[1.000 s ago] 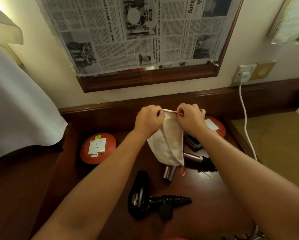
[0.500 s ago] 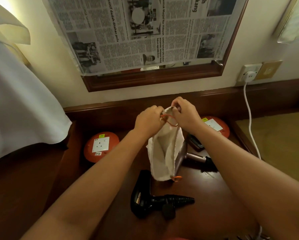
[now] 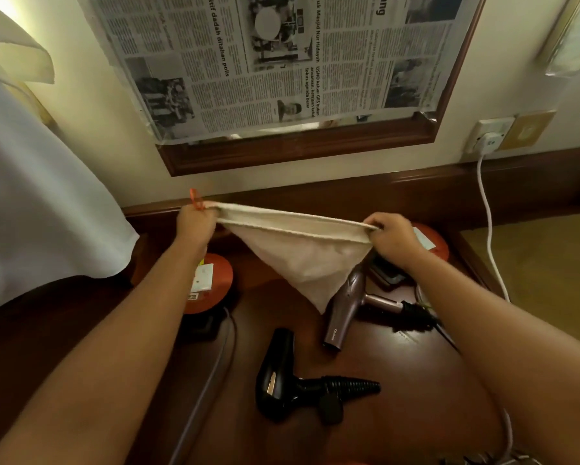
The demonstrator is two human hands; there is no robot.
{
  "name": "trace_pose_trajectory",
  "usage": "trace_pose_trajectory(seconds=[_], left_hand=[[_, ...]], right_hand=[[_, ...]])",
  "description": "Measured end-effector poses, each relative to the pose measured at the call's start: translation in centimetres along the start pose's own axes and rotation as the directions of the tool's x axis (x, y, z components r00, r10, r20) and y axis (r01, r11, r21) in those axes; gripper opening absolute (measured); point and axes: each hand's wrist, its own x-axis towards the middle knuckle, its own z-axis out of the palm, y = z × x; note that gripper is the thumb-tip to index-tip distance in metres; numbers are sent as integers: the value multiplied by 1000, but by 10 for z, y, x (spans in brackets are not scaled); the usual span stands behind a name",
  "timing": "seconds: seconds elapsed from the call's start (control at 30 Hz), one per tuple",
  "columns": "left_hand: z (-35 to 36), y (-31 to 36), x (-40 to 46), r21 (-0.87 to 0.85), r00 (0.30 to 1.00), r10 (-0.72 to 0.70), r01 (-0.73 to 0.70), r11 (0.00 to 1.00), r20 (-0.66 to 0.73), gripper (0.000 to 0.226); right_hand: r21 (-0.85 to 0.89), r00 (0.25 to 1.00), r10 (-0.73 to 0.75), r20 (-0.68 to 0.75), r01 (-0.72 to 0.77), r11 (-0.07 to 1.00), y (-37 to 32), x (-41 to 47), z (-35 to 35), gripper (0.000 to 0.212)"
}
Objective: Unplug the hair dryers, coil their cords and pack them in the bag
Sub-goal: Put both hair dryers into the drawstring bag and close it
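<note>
I hold a cream cloth drawstring bag [image 3: 302, 253] stretched wide above the wooden desk. My left hand [image 3: 194, 220] grips its left rim, where an orange drawstring loop [image 3: 195, 199] sticks up. My right hand [image 3: 393, 237] grips the right rim. Below the bag lies a mauve hair dryer [image 3: 344, 312], its handle pointing right toward a black coiled cord. Nearer me lies a black hair dryer [image 3: 277, 375] with a ribbed cord collar [image 3: 350, 385] and a black plug beside it.
Two orange round socket units [image 3: 215, 280] [image 3: 431, 245] sit on the desk [image 3: 399, 380]. A white plug [image 3: 488, 140] sits in the wall socket, its white cord running down the right side. White cloth [image 3: 30, 213] hangs at left. A newspaper covers the framed mirror [image 3: 282, 72].
My hands, close together at the bag's mouth before, have pulled apart sideways, stretching the bag's opening wide. The bag now hangs as a broad triangle instead of a narrow pouch.
</note>
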Motion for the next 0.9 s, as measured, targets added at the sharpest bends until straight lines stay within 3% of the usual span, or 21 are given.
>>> trace_pose_trajectory(seconds=[0.1,0.17,0.23,0.27,0.33,0.4,0.5,0.6,0.77,0.9], left_hand=[[-9,-23,-2,84,991,-115,109,990,63,26],[-5,-30,-4,213,993,-97,82,974,63,33],[0,-34,-8,456,991,64,-112,883,120,39],[3,-34,-14,539,964,159,-251,804,211,45],[9,-37,-23,555,882,272,-457,695,385,57],[12,-38,-27,504,844,301,-512,695,443,45],[12,-41,-19,554,878,292,-468,689,378,11],[11,-39,-13,606,908,269,-415,679,320,9],[9,-34,4,735,910,264,-414,538,319,6],[15,-28,10,612,924,166,-356,706,345,15]], right_hand=[[62,1000,21,-20,-20,998,-7,14,-21,26],[68,995,58,-76,-53,996,-11,27,-28,26],[106,981,130,-145,-115,988,-12,39,-33,26],[145,971,171,-165,-148,978,-13,44,-34,26],[238,959,235,-161,-193,952,-17,51,-35,24],[342,956,273,-110,-222,913,-21,56,-36,20],[435,964,266,-25,-229,871,-29,61,-35,13],[404,967,255,-22,-225,887,-35,66,-34,13],[238,980,180,-84,-155,959,-31,71,-36,15],[229,975,174,-139,-139,963,-30,76,-33,13]])
